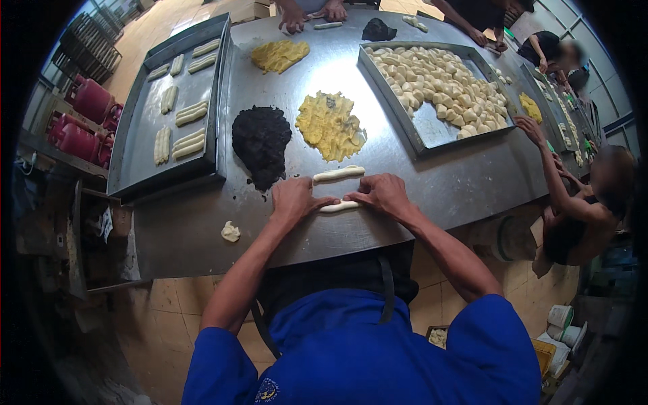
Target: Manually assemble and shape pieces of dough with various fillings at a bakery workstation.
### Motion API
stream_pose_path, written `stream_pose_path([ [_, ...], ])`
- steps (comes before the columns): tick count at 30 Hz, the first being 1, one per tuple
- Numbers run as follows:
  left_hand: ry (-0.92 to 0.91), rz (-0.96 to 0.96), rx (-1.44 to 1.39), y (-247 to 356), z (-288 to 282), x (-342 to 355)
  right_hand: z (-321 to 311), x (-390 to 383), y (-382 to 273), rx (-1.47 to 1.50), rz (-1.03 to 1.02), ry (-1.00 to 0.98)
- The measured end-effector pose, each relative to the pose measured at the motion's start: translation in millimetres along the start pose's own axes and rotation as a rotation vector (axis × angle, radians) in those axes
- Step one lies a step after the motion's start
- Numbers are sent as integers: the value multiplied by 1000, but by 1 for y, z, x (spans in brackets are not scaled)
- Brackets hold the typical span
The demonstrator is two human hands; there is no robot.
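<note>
A short pale dough roll (337, 208) lies on the steel table near its front edge. My left hand (295, 200) is at its left end and my right hand (385, 194) at its right end. Both thumbs press on the roll, with the other fingers curled at its ends; the fingertips are partly hidden. Just beyond, a second dough roll (339, 174) rests between my hands. Past my left hand sits a mound of black filling (262, 143), and beside it a spread yellow filling (329, 126).
At left stands a metal tray (145, 111) of dough rolls in groups. Another tray (442, 147) at right is heaped with dough pieces. A dough scrap (231, 231) lies near the front edge. Co-workers' hands (530, 128) work at the table's right and far sides.
</note>
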State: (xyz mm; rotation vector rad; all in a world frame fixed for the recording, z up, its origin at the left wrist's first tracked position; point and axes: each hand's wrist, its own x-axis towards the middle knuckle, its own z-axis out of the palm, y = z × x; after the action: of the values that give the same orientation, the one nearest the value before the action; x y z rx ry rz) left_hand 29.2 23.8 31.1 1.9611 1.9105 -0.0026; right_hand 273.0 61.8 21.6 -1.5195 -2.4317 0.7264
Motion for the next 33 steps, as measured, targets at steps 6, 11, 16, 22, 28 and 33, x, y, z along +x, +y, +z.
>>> stream_pose_path([
  [6,164,-78,-21,-6,2,-10,-10,-1,-8,10,88,-43],
  [11,306,93,-437,-28,4,-17,-13,11,17,395,64,48],
  [16,424,417,-357,-16,6,6,0,19,16,191,-187,146],
  [22,266,381,-523,-20,-19,10,-27,16,-4,361,-95,76],
  [28,-48,271,-604,-26,-17,-16,-24,-2,-16,334,-13,-110],
  [33,77,535,-456,-42,10,-19,-5,-12,-7,262,-156,-108],
])
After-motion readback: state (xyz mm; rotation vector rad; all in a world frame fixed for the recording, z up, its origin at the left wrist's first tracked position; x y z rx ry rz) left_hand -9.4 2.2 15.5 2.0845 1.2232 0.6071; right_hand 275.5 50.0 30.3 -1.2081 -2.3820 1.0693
